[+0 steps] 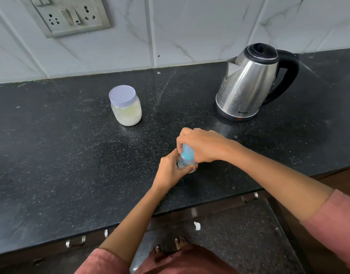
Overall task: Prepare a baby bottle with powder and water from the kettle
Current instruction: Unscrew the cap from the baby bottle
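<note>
Black counter (51, 155): left hand (170, 171) gripping bottle (184, 164), right hand (202, 145) clasping cap (188, 152); beyond grip, jar (126, 107) and kettle (247, 84), label illegible.

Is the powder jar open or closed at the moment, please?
Closed: the powder jar has its lilac lid on top.

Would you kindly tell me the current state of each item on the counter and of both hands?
Baby bottle: on the counter, blue top on, held in both hands.
Powder jar: upright, lid on, partly full, untouched.
Kettle: upright, lid shut, untouched.
Left hand: grips the bottle's body.
Right hand: grips the bottle's blue top.
</note>
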The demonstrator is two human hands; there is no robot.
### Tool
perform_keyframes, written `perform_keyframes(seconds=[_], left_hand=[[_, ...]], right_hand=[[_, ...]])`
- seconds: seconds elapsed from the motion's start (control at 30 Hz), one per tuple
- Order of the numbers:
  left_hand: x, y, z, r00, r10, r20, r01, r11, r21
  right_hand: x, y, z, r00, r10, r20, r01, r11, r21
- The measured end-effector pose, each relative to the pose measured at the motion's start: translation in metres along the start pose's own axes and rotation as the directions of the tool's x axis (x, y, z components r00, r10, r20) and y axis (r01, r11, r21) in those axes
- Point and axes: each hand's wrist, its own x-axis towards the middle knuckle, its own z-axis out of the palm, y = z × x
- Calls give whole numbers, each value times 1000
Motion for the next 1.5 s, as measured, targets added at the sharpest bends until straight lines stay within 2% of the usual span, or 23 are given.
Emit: perform_keyframes(seconds=[0.07,0.13,0.23,0.3,0.43,0.53,0.63,0.73,0.8,0.87,1.07,1.17,1.3,1.5], left_hand=[[0,0,0,1000,8,-4,-8,1000,10],[-1,1,0,1000,23,-6,-23,1000,12],[-2,0,0,1000,13,-4,-13,1000,-6],[-1,-2,1,1000,15,11,-15,1000,-17],[0,-3,1,1000,13,-2,-13,1000,-12],[-1,-3,2,1000,0,-4,0,1000,-18],[-2,-2,1,1000,1,2,-1,1000,-15],[-3,1,0,1000,11,0,-11,1000,-11],[-3,0,0,1000,14,2,-14,1000,-20],[-2,-2,1,1000,10,4,-10,999,-31],[-1,-4,2,1000,-2,-7,2,999,-36],[-2,-3,2,1000,0,-5,0,999,-36],[-2,-4,2,1000,1,5,-1,999,-47],[-2,-3,1,1000,7,1,-7,999,-42]], right_hand=[[-1,2,-1,999,20,-30,-16,994,109],[-3,3,-1,986,122,-114,-100,977,186],[-5,4,-1,956,234,-180,-211,968,138],[-7,4,-1,963,213,-165,-189,970,152],[-10,4,-4,996,39,-77,-24,982,186],[-11,6,-1,999,-19,-36,26,974,223],[-12,5,6,994,42,-102,-12,960,278],[-13,6,8,954,195,-227,-149,967,206],[-13,6,7,940,242,-239,-204,963,176],[-14,5,5,950,227,-214,-184,962,203],[-17,7,-2,992,41,-119,-1,949,316],[-16,5,2,985,68,-156,-9,936,351],[-14,7,5,961,152,-233,-97,968,232],[-16,10,-8,978,106,-181,-45,950,310]])
